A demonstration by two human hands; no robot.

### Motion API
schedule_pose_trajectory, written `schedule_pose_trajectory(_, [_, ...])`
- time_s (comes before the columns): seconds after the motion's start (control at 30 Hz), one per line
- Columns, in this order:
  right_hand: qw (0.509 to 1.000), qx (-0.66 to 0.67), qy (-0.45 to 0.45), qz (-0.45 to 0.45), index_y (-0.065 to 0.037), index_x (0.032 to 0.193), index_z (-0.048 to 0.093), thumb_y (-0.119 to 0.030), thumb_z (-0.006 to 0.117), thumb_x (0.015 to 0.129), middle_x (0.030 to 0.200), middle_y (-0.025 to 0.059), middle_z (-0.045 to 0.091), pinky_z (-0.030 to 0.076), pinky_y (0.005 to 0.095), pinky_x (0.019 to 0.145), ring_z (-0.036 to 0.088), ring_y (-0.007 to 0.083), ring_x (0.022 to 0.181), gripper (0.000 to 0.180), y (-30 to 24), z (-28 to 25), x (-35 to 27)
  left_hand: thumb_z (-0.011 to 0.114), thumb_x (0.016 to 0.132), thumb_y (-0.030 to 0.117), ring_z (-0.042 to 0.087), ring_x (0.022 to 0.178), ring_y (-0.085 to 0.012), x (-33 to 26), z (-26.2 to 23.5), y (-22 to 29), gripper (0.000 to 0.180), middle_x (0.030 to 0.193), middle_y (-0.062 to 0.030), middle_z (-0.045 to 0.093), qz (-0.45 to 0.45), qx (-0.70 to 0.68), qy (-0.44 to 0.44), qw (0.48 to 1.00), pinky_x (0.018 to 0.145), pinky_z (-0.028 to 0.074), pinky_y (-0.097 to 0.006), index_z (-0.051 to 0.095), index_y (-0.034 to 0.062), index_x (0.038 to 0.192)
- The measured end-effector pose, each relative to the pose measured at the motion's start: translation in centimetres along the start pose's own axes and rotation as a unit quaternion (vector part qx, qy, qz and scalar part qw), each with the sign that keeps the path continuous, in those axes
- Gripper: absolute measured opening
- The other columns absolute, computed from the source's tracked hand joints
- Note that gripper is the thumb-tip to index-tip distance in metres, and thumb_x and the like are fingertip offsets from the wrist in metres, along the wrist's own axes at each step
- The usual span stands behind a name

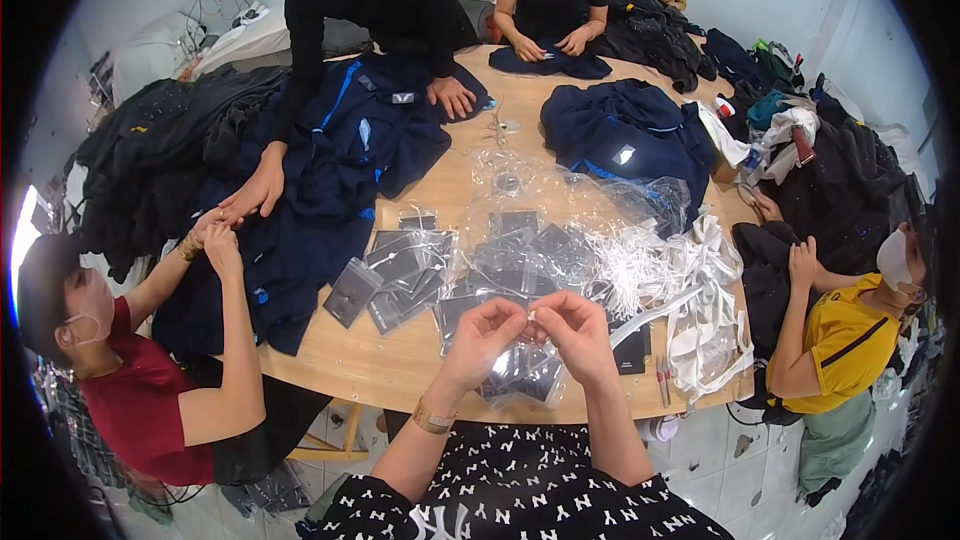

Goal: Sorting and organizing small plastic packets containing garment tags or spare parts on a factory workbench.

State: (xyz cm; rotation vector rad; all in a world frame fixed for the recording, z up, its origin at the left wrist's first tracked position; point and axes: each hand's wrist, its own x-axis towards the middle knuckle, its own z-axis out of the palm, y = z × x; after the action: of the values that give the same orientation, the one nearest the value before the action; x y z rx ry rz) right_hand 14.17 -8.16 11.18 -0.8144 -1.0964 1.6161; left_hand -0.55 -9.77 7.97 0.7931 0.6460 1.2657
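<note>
My left hand (487, 338) and my right hand (574, 336) meet over the table's near edge, both closed in a pinch. Between the fingertips shows a small white end of a tag string (532, 317); the rest is mostly hidden by the fingers. Just below and behind the hands lie dark hang tags in clear plastic bags (520, 372). More bagged dark tags (408, 285) are spread to the left, some with white strings across them. A heap of loose white strings (635, 268) lies beyond my right hand.
Crumpled clear plastic (510, 180) covers the table's middle. White ribbons (712, 315) hang at the right edge, near a red pen-like tool (663, 380). Navy garments (345, 170) and a navy bundle (625, 135) lie farther back. Other people work around the table; dark clothing piles stand both sides.
</note>
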Motion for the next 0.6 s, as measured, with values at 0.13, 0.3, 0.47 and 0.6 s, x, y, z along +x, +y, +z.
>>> schedule_pose_trajectory(0.13, [1.000, -0.019, -0.009, -0.011, 0.003, 0.086, 0.059, -0.003, 0.057, 0.081, 0.070, 0.0040, 0.058, 0.043, 0.0213, 0.057, 0.052, 0.0086, 0.061, 0.008, -0.1, 0.1, 0.0, 0.056, 0.085, 0.007, 0.058, 0.075, -0.0107, -0.2, -0.2, 0.0, 0.008, 0.080, -0.0047, 0.060, 0.008, 0.030, 0.002, 1.000, 0.071, 0.048, -0.024, 0.056, -0.0007, 0.089])
schedule_pose_trajectory(0.3, [0.999, -0.033, -0.008, -0.021, 0.003, 0.085, 0.059, -0.002, 0.057, 0.081, 0.070, 0.0037, 0.058, 0.043, 0.0216, 0.056, 0.052, 0.0082, 0.062, 0.007, -0.2, 0.1, -0.2, 0.056, 0.085, 0.008, 0.058, 0.074, -0.0098, -0.2, 0.2, 0.0, 0.008, 0.080, -0.0043, 0.061, 0.019, 0.041, 0.007, 0.999, 0.070, 0.048, -0.024, 0.056, -0.0002, 0.088])
schedule_pose_trajectory(0.47, [0.998, -0.049, 0.004, -0.027, 0.003, 0.086, 0.059, -0.002, 0.056, 0.082, 0.070, 0.0037, 0.058, 0.043, 0.0217, 0.056, 0.052, 0.0082, 0.062, 0.007, -0.1, 0.3, -0.1, 0.056, 0.085, 0.009, 0.057, 0.073, -0.0078, -0.1, 0.6, 0.1, 0.009, 0.079, -0.0032, 0.060, 0.032, 0.082, 0.021, 0.996, 0.069, 0.047, -0.022, 0.055, 0.0006, 0.087])
schedule_pose_trajectory(0.6, [0.998, -0.052, 0.007, -0.031, 0.003, 0.087, 0.059, -0.005, 0.056, 0.083, 0.071, 0.0018, 0.059, 0.043, 0.0193, 0.057, 0.051, 0.0054, 0.062, 0.009, 0.0, 0.3, -0.2, 0.056, 0.085, 0.009, 0.056, 0.073, -0.0077, -0.2, 1.1, 0.2, 0.009, 0.078, -0.0029, 0.060, 0.051, 0.091, 0.028, 0.994, 0.068, 0.047, -0.022, 0.055, 0.0005, 0.087])
